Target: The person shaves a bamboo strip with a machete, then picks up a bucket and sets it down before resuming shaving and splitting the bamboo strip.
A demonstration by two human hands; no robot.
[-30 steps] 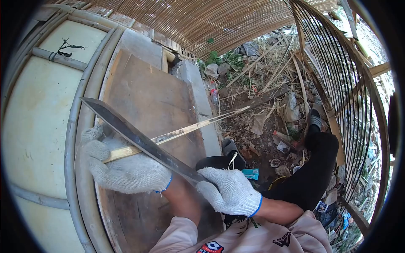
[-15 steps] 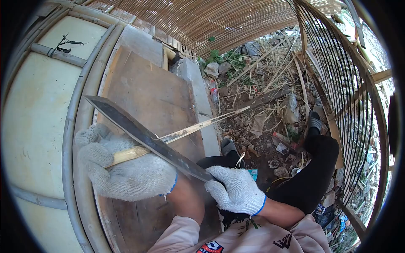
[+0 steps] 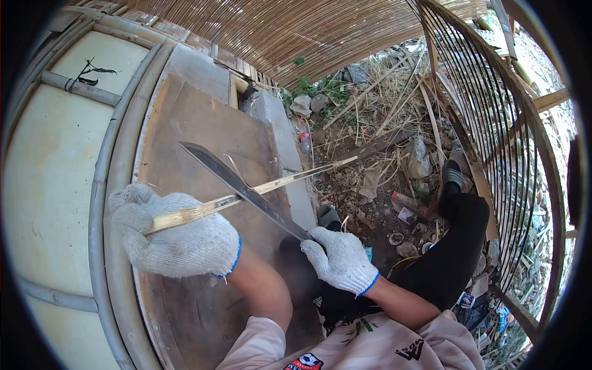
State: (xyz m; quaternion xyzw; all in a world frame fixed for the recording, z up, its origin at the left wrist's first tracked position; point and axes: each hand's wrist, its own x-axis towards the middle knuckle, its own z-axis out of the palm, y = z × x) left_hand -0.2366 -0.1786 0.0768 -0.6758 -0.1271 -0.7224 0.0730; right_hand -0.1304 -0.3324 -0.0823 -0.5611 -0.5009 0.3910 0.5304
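My left hand (image 3: 176, 237), in a white knitted glove with a blue cuff, is wrapped round the thick end of a pale bamboo strip (image 3: 271, 185). The strip points away to the upper right and narrows toward its far end. My right hand (image 3: 339, 259), gloved the same way, is closed on the handle end of a long dark machete (image 3: 237, 185); the handle itself is hidden in the glove. Its blade crosses the strip near the middle, tip to the upper left, and a thin curled shaving stands up where they meet.
Beneath my hands lies a brown wooden board (image 3: 203, 129) beside a concrete ledge (image 3: 277, 129). Bamboo-framed pale panels (image 3: 55, 154) stand at left. A curved slatted bamboo frame (image 3: 499, 123) rises at right. Litter and a plastic bottle (image 3: 305, 140) lie on the ground.
The machete has moved along the strip, away from my left hand, and a curled shaving now shows at the blade. My right hand has moved slightly forward.
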